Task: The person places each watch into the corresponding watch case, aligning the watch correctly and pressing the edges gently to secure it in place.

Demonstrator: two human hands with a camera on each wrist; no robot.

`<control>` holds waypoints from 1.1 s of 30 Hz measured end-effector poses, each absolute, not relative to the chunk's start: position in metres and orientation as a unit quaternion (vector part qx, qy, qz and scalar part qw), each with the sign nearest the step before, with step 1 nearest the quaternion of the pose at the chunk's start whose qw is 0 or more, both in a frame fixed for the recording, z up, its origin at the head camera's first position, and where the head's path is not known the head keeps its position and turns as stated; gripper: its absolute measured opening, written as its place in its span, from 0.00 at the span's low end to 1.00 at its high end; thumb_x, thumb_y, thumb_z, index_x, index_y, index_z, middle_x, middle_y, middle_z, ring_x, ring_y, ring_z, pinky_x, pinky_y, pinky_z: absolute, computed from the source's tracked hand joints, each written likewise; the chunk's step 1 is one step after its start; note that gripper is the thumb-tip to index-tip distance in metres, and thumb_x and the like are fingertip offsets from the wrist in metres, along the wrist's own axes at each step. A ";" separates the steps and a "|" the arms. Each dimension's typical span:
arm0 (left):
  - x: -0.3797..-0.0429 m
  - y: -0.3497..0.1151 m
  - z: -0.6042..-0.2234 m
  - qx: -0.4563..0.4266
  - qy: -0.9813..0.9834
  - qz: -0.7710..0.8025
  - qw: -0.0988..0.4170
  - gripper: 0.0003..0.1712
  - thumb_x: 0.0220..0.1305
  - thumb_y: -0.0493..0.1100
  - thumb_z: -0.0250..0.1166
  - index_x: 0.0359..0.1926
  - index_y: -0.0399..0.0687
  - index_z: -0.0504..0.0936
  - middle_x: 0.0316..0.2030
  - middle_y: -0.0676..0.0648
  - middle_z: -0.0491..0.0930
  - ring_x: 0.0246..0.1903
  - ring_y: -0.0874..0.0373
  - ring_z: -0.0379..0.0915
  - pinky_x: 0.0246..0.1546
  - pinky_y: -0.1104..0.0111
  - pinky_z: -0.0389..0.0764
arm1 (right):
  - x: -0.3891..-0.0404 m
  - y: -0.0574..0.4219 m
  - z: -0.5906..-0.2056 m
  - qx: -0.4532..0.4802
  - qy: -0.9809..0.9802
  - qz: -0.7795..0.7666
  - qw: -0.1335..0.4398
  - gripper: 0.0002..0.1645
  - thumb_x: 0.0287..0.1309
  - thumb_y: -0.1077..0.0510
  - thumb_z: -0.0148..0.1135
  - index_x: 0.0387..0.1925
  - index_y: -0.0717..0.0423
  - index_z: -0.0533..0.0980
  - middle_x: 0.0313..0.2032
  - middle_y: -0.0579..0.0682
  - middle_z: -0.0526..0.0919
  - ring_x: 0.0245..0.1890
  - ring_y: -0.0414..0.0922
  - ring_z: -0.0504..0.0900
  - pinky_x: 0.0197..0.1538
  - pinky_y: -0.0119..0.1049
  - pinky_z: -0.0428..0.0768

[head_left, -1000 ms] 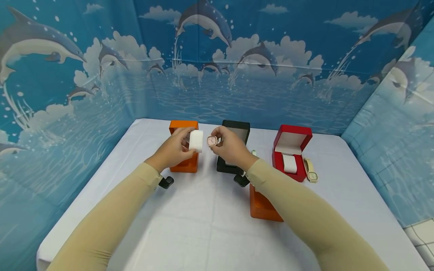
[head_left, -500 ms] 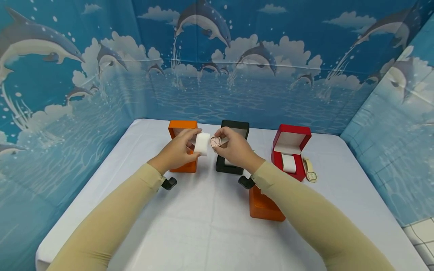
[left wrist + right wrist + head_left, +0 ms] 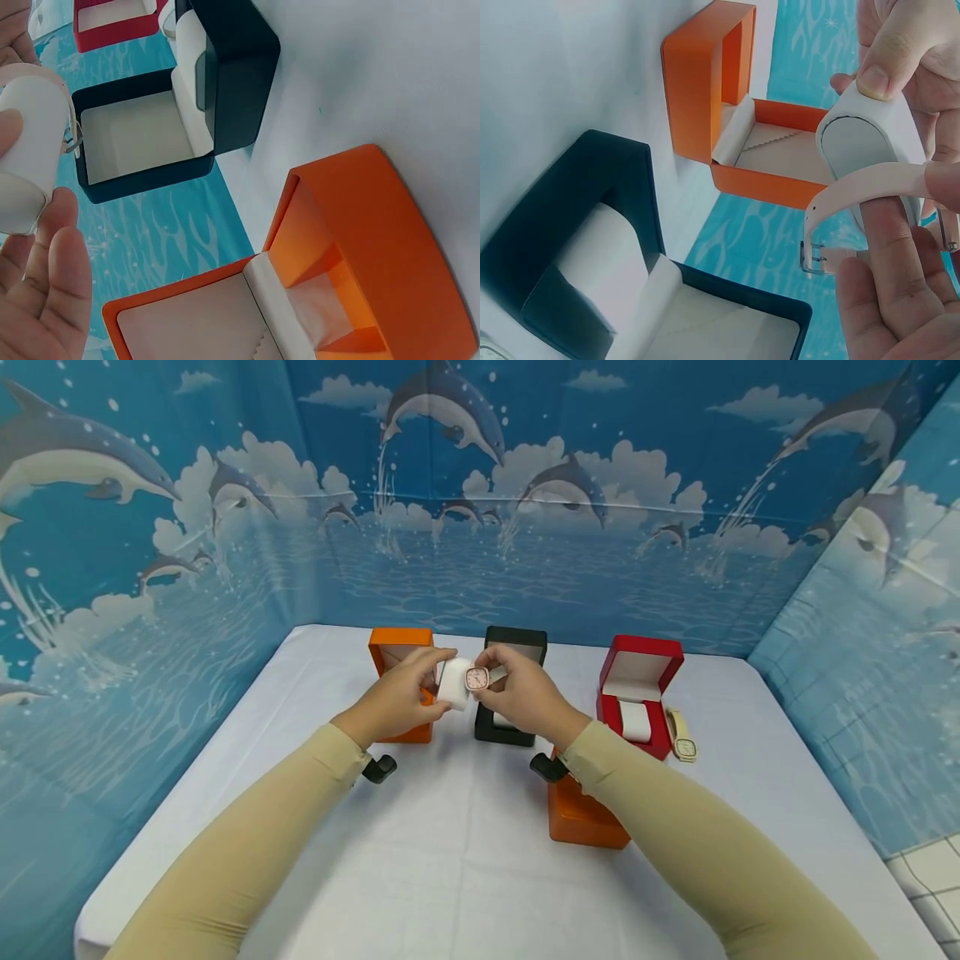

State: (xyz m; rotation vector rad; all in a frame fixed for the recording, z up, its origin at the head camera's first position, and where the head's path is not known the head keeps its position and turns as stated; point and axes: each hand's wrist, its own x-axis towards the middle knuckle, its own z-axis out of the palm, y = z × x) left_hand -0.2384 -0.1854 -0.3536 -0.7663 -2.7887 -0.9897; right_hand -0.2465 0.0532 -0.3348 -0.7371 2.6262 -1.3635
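My left hand (image 3: 397, 697) pinches a white watch cushion (image 3: 452, 683) between thumb and fingers, above the table. Close beside it, my right hand (image 3: 528, 695) holds a wristwatch (image 3: 477, 678) with a square, rose-rimmed dial and a pale pink strap. In the right wrist view the strap (image 3: 877, 180) makes a loop with its buckle, some fingers inside it, overlapping the cushion's end. The left wrist view shows the strap (image 3: 37, 71) across the top of the cushion. Behind my left hand stands an orange watch box (image 3: 402, 638), lid up.
A dark green watch box (image 3: 517, 635) with a white cushion (image 3: 607, 259) stands open behind my right hand. Right of it is an open red box (image 3: 647, 647) with a cushion, a gold watch (image 3: 683, 745) beside it. Another orange box (image 3: 585, 818) lies partly under my right forearm.
My left hand has brought the cushion rightward and tilted it. The watch in my right hand has shifted slightly right, and the gap between them has closed.
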 end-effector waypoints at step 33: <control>-0.236 -0.176 -0.364 -0.253 -0.898 -0.354 0.070 0.44 0.66 0.43 0.75 0.78 0.50 0.66 0.72 0.44 0.67 0.45 0.56 0.83 0.48 0.65 0.88 | -0.245 0.058 -0.338 -0.221 0.845 -0.478 0.090 0.29 0.66 0.62 0.71 0.64 0.52 0.71 0.62 0.56 0.78 0.46 0.59 0.89 0.46 0.39 0.88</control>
